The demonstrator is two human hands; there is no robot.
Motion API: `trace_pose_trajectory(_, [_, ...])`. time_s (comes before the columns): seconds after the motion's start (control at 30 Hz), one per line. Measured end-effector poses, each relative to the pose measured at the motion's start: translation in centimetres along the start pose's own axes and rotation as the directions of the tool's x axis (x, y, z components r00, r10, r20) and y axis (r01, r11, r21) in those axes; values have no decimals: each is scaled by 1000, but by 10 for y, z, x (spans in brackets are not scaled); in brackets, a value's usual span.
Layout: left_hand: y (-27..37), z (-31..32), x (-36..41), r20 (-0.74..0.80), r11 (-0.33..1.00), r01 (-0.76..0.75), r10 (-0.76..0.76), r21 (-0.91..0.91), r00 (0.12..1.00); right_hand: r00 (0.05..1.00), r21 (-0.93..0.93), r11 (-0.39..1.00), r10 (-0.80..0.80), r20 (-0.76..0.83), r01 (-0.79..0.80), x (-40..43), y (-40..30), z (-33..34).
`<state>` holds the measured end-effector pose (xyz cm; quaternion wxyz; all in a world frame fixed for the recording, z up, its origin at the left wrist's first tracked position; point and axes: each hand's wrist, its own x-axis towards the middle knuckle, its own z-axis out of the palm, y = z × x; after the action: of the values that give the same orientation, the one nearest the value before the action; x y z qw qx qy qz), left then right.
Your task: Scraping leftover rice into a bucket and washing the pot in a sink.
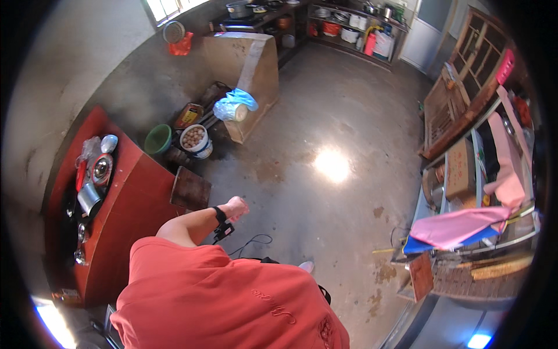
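Note:
My left hand (pixel 237 208) is partly curled over the concrete floor (pixel 296 209), with a black strap and a small black device at the wrist; whether it holds anything is unclear. Beside it stands a small wooden stool (pixel 191 188). My right hand is out of view. Further off are a white bucket of round brown items (pixel 194 138), a green basin (pixel 158 138) and a light blue plastic bag (pixel 235 104) on the corner of a low walled structure.
A red-tiled stove (pixel 144 192) with a metal pot (pixel 89 200) lies at the left. On the right stand a wooden cabinet (pixel 457 83), a rack with a cardboard box (pixel 460 174) and a pink cloth (pixel 457 227). A loose black cable (pixel 261 237) lies on the floor. Shelves (pixel 348 39) line the back.

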<state>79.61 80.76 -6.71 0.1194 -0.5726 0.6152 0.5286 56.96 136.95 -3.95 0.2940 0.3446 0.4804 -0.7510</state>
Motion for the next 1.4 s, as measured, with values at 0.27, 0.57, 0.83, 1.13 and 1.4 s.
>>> trace_pose_trajectory(0.27, [-39,-27,-62,-143,943,233,-271,-236,952,997,-146,989,38,69,-27,88,-107,57])
trace_pose_trajectory(0.57, [-65,13,-23,-141,746,473,-592,-469,793,995,-321,947,-4,100,36,197,-210,206])
trace_pose_trajectory(0.83, [81,-28,166,-36,684,60,-126,-727,991,997,-444,895,-12,80,46,275,-263,382])
trace_pose_trajectory(1.13, [284,-117,286,-111,758,26,-129,-652,986,987,-437,899,60,150,12,424,-294,519])
trace_pose_trajectory(1.4, [353,-136,305,-123,673,304,-509,-675,852,910,-339,915,316,270,-217,510,-332,764])
